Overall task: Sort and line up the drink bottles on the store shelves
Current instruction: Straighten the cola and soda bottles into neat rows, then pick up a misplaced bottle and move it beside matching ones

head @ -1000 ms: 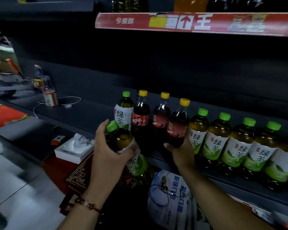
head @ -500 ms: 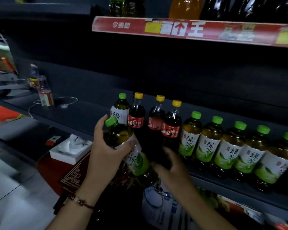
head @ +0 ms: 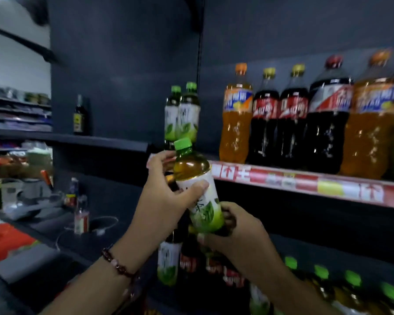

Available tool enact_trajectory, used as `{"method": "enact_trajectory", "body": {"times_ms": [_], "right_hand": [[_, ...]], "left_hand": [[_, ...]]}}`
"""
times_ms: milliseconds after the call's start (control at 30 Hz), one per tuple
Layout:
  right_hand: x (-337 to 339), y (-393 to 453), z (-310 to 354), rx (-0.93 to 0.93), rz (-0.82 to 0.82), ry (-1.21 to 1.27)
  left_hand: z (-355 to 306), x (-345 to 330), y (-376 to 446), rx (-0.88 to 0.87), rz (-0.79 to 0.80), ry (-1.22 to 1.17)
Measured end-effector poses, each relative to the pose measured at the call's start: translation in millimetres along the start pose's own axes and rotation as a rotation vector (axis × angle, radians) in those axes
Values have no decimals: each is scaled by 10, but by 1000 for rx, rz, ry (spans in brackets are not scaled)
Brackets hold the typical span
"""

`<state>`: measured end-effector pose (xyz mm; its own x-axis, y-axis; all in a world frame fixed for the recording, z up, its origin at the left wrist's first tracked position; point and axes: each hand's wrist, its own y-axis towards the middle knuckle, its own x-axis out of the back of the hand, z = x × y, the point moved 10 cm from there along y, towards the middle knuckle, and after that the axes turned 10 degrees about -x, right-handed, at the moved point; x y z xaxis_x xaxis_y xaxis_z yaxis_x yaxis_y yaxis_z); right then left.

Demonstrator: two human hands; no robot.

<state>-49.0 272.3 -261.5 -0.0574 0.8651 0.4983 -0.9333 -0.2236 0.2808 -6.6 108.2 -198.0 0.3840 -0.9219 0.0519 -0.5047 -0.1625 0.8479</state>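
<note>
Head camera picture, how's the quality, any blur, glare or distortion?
Head view: dim overall, motion blur smears the shelf labels; small glare spots on the big soda bottles; wide-angle bending tilts the shelf edge; the held green tea bottle is sharpest.

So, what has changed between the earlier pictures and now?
The left hand has lifted the green tea bottle from the lower row up to the edge of the upper shelf. The right hand, earlier at the cola bottles below, now grips this bottle's base. The camera has tilted upward. The left hand's grip on the bottle is unchanged.
</note>
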Motion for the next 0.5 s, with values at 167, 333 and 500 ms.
{"method": "enact_trajectory", "body": {"times_ms": [167,333,500], "right_hand": [[363,380,770,153,-148,29],[538,862,1174,188,-280,-154],[817,1126,1492,216,-253,-324]], "left_hand": [[-368,-81,707,-117,162,280],[-319,-214,1307,-112,190,335],[-133,-359,1722,-137,218,385]]}}
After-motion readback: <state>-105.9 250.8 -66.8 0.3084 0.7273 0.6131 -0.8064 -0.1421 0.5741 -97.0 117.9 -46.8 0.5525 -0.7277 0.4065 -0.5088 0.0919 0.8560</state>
